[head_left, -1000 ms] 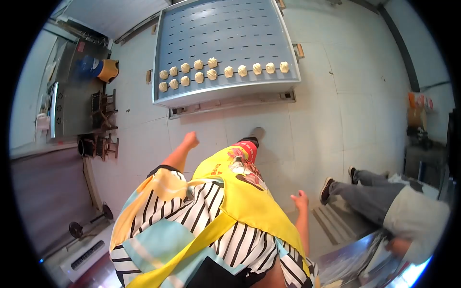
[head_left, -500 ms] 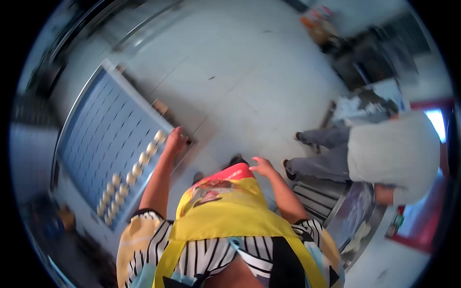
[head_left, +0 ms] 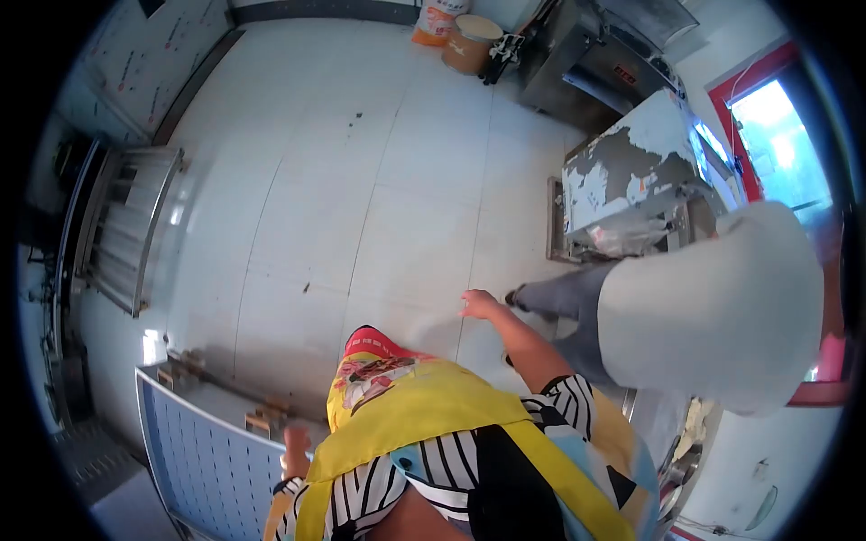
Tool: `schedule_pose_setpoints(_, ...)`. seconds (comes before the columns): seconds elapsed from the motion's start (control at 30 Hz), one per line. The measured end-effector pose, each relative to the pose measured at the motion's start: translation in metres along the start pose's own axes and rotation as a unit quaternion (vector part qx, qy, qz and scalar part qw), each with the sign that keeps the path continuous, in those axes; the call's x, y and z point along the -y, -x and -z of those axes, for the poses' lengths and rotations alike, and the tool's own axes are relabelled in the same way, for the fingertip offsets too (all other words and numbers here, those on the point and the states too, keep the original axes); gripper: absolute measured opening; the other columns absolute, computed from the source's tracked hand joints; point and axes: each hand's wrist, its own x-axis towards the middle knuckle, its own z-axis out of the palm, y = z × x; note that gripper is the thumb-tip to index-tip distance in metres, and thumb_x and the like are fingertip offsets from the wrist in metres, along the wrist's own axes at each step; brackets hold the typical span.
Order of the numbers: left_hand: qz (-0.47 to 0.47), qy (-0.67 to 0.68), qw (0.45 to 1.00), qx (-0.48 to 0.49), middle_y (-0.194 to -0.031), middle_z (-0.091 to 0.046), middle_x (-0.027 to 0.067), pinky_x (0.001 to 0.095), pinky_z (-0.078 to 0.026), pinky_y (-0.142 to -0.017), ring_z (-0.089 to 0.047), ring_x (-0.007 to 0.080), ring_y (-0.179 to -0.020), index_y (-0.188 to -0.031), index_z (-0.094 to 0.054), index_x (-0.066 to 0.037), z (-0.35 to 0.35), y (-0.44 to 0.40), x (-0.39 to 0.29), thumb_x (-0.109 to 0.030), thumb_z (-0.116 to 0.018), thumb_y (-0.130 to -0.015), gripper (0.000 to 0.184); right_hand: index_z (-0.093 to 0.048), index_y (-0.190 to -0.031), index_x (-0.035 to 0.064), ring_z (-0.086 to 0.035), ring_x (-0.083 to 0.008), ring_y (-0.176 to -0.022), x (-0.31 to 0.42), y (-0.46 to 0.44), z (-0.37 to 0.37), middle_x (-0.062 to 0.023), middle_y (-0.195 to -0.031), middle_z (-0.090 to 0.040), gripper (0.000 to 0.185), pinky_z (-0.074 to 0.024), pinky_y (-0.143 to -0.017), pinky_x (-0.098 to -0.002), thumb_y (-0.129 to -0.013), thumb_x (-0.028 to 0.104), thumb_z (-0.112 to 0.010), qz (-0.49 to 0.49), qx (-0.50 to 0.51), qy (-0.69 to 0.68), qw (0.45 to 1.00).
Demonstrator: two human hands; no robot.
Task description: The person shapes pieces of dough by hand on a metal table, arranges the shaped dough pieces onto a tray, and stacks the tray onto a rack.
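My right hand hangs in the air over the pale tiled floor, its fingers loosely bent and apart, with nothing in it. Low on the left, my left hand is smeared by motion beside the near corner of a blue slotted tray with a metal rim. Whether that hand touches the rim cannot be made out. Between my arms is the yellow apron I wear, with a red lower edge.
A co-worker in a pale shirt stands close on my right. Beyond are a peeling metal cabinet, a steel machine, a brown drum and a bag. A metal rack stands on the left; wooden blocks lie beside the tray.
My view has swung toward the open floor. The blue tray now sits lower left, and its row of pale round dough balls is out of sight. My left hand is lower in view.
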Motion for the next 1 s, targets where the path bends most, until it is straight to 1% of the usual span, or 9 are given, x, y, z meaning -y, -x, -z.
schedule_pose_setpoints(0.17, 0.080, 0.080, 0.987, 0.112, -0.083, -0.067, 0.0108, 0.0419, -0.051, -0.067, -0.065, 0.0277, -0.081, -0.080, -0.068, -0.011, 0.109, -0.112, 0.007, -0.028, -0.065, -0.072, 0.019, -0.056, -0.120, 0.0060, -0.058, -0.0327, -0.106, -0.005, -0.117, 0.128, -0.0167, -0.115, -0.062, 0.061, -0.0469, -0.090, -0.0403, -0.072, 0.039, -0.076, 0.031, -0.056, -0.063, 0.996)
schedule_pose_setpoints(0.33, 0.014, -0.225, 0.974, 0.003, -0.091, -0.068, 0.0073, 0.0414, -0.050, -0.068, -0.065, 0.0252, -0.083, -0.086, -0.069, -0.011, 0.392, -0.379, 0.044, -0.030, -0.066, -0.073, 0.023, -0.058, -0.116, 0.0041, -0.060, -0.0325, -0.102, -0.060, -0.183, 0.193, -0.0178, -0.110, -0.063, 0.061, -0.0481, -0.086, -0.0397, -0.070, 0.038, -0.077, -0.046, -0.086, -0.191, 0.977)
schedule_pose_setpoints(0.4, 0.136, 0.098, 0.961, -0.220, -0.098, -0.066, 0.0180, 0.0460, -0.050, -0.075, -0.063, 0.0340, -0.090, -0.096, -0.065, -0.003, 0.552, -0.529, 0.023, -0.035, -0.066, -0.079, 0.036, -0.059, -0.114, 0.0048, -0.061, -0.0333, -0.099, -0.090, -0.189, 0.200, -0.0176, -0.107, -0.064, 0.058, -0.0487, -0.084, -0.0399, -0.072, 0.040, -0.075, -0.053, -0.117, -0.194, 0.973)
schedule_pose_setpoints(0.5, -0.058, 0.199, 0.930, -0.302, -0.126, -0.053, 0.0221, 0.0431, -0.044, -0.096, -0.053, 0.0353, -0.114, -0.124, -0.053, 0.000, 0.819, -0.696, -0.091, -0.033, -0.066, -0.083, 0.055, -0.061, -0.113, 0.0044, -0.057, -0.0348, -0.107, -0.133, -0.187, 0.236, -0.0185, -0.117, -0.060, 0.058, -0.0460, -0.090, -0.0403, -0.072, 0.043, -0.073, -0.153, -0.091, -0.235, 0.956)
schedule_pose_setpoints(0.57, -0.152, 0.175, 0.908, -0.349, -0.111, -0.062, 0.0164, 0.0390, -0.049, -0.084, -0.060, 0.0275, -0.095, -0.122, -0.054, 0.000, 0.970, -0.750, -0.213, -0.029, -0.067, -0.084, 0.049, -0.060, -0.117, 0.0046, -0.054, -0.0328, -0.113, -0.225, -0.241, 0.155, -0.0169, -0.120, -0.059, 0.065, -0.0427, -0.096, -0.0395, -0.072, 0.051, -0.071, -0.134, -0.145, -0.195, 0.961)
schedule_pose_setpoints(0.6, -0.218, 0.370, 0.851, -0.301, -0.094, -0.062, 0.0090, 0.0308, -0.049, -0.069, -0.057, 0.0149, -0.076, -0.116, -0.056, 0.001, 1.025, -0.752, -0.281, -0.021, -0.066, -0.084, 0.041, -0.061, -0.118, 0.0056, -0.050, -0.0313, -0.119, -0.213, -0.224, 0.215, -0.0152, -0.124, -0.058, 0.069, -0.0392, -0.100, -0.0389, -0.072, 0.056, -0.068, -0.239, -0.074, -0.252, 0.935)
schedule_pose_setpoints(0.73, -0.425, 0.523, 0.722, -0.158, -0.088, -0.061, 0.0050, 0.0276, -0.047, -0.065, -0.054, 0.0100, -0.071, -0.117, -0.056, -0.005, 1.102, -0.751, -0.496, -0.009, -0.064, -0.082, 0.037, -0.061, -0.119, 0.0055, -0.048, -0.0315, -0.121, -0.271, -0.269, 0.336, -0.0168, -0.125, -0.057, 0.071, -0.0375, -0.102, -0.0383, -0.071, 0.058, -0.067, -0.257, -0.048, -0.296, 0.919)
schedule_pose_setpoints(0.8, -0.429, 0.214, 0.829, -0.287, -0.101, -0.064, 0.0124, 0.0330, -0.051, -0.077, -0.063, 0.0196, -0.086, -0.122, -0.056, -0.007, 1.077, -0.772, -0.558, -0.014, -0.069, -0.079, 0.045, -0.060, -0.119, 0.0049, -0.050, -0.0317, -0.119, -0.315, -0.321, 0.382, -0.0172, -0.125, -0.057, 0.070, -0.0389, -0.101, -0.0383, -0.072, 0.056, -0.068, -0.230, -0.107, -0.294, 0.922)
schedule_pose_setpoints(1.0, -0.341, 0.121, 0.909, -0.208, -0.110, -0.061, 0.0183, 0.0385, -0.050, -0.084, -0.062, 0.0309, -0.094, -0.123, -0.055, -0.005, 1.138, -0.830, -0.648, -0.016, -0.073, -0.074, 0.053, -0.056, -0.125, 0.0058, -0.059, -0.0284, -0.105, -0.398, -0.385, 0.636, -0.0155, -0.119, -0.060, 0.063, -0.0487, -0.085, -0.0375, -0.076, 0.041, -0.074, -0.178, -0.212, -0.388, 0.879)
